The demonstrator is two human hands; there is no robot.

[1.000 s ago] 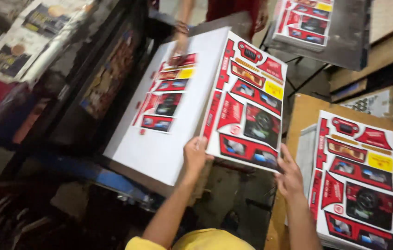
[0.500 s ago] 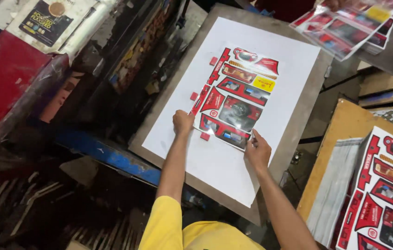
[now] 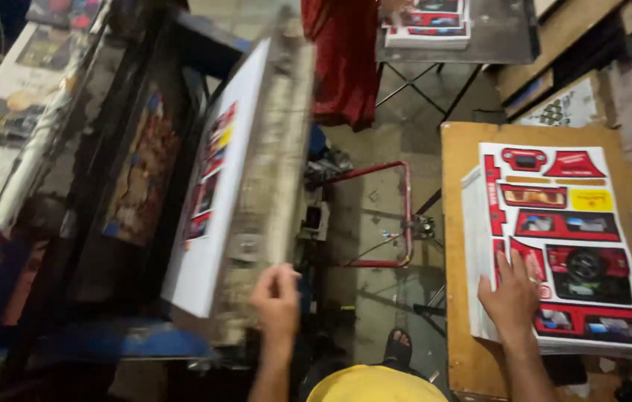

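Note:
My left hand point(image 3: 277, 299) rests against the lower edge of a worn grey press plate point(image 3: 267, 179) that stands swung up nearly on edge. A white sheet with red printed shapes point(image 3: 212, 179) lies on the plate's face, toward the dark machine bed. My right hand point(image 3: 513, 292) lies flat, fingers spread, on the top sheet of a stack of red-printed sheets point(image 3: 565, 238) on a wooden board point(image 3: 456, 223) at my right.
The dark machine body point(image 3: 126, 186) fills the left, with a blue frame bar point(image 3: 130, 344) below. A red metal frame point(image 3: 387, 216) stands on the floor between. A person in red cloth point(image 3: 342, 59) stands behind, beside a table with printed sheets point(image 3: 435, 26). My sandalled foot point(image 3: 398, 346) shows below.
The plate has swung from lying open and flat to nearly upright. My right hand left the sheet on it and moved onto the stack at the right; the left hand shifted to the plate's lower edge.

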